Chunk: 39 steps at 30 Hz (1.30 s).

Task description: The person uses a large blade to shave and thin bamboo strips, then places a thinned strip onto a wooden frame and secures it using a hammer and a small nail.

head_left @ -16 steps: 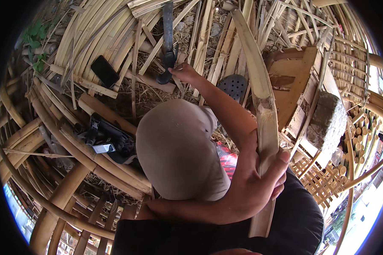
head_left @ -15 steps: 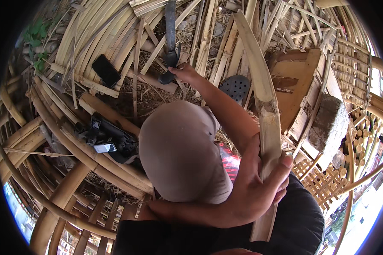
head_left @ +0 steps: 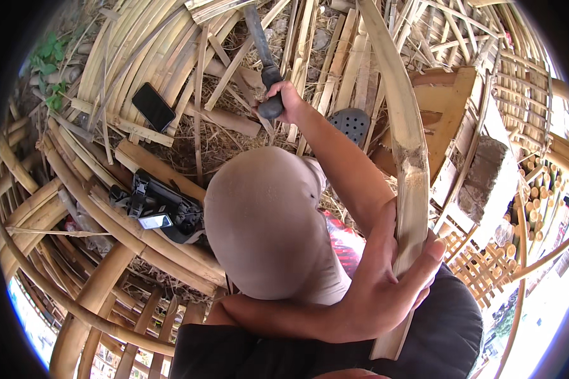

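A long split bamboo piece point(head_left: 412, 170) stands slanted before me, its lower end over my dark clothing. My left hand point(head_left: 379, 278) is closed round its lower part, the forearm crossing below my raised, beige-covered knee point(head_left: 259, 221). My right arm reaches forward past the knee. At its end, my right hand point(head_left: 287, 101) is closed on the black handle of a machete point(head_left: 259, 38), whose dark blade points away from me over bamboo strips.
A black phone point(head_left: 153, 106) lies on bamboo slats at the left. Nearer sit a black bag point(head_left: 164, 202) and a small lit-screen device point(head_left: 155, 221). A dark clog point(head_left: 350, 125), a wooden board point(head_left: 452, 120) and a rough block point(head_left: 483, 180) are to the right. Bamboo strips cover the ground.
My right hand has closed further round the machete's handle and tilted it, the handle end shifting right. The bamboo piece in my left hand has moved slightly right.
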### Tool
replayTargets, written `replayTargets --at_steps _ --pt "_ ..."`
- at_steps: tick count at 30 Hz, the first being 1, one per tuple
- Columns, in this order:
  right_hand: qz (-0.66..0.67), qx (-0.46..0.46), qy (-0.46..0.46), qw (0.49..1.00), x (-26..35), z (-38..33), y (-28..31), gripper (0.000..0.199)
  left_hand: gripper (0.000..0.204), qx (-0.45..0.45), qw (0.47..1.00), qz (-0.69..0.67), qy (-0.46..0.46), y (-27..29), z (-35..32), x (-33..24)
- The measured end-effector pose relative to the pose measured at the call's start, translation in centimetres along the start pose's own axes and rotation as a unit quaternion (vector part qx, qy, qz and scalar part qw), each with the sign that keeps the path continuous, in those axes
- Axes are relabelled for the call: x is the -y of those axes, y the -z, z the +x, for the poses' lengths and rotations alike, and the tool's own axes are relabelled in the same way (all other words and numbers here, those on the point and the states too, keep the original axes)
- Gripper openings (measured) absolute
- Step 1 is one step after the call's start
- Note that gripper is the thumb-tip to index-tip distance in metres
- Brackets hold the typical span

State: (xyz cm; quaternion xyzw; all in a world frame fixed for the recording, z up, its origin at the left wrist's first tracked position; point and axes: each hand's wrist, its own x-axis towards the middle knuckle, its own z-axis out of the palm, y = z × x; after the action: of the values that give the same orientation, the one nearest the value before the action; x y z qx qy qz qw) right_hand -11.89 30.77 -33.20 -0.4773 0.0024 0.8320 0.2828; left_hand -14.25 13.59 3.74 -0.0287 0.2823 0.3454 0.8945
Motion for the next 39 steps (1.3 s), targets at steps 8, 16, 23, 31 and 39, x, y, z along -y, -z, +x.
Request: replayTargets --at_steps 8,16,23,31,39 --pt "0.073 0.029 0.092 0.993 3.3 -3.7 -2.0 0.011 0.027 0.032 0.998 0.06 -0.013 -0.9 -0.1 3.5" --pt "-0.178 -0.081 0.197 0.961 7.8 -17.7 0.6 0.011 0.026 0.17 0.97 0.153 -0.086 -0.6 -0.1 4.9" --pt "-0.112 -0.103 0.323 0.934 7.9 -39.5 0.1 0.009 0.038 0.231 0.903 0.26 -0.25 -3.3 -1.8 3.1" --pt "-0.261 -0.294 0.653 0.647 4.1 -57.9 8.4 0.018 0.031 0.116 0.891 0.351 -0.262 -7.9 -1.7 3.1" --pt "-0.158 -0.309 0.729 0.59 -1.8 -67.3 18.1 0.028 0.025 0.116 0.639 0.629 -0.427 -6.1 6.6 9.0"
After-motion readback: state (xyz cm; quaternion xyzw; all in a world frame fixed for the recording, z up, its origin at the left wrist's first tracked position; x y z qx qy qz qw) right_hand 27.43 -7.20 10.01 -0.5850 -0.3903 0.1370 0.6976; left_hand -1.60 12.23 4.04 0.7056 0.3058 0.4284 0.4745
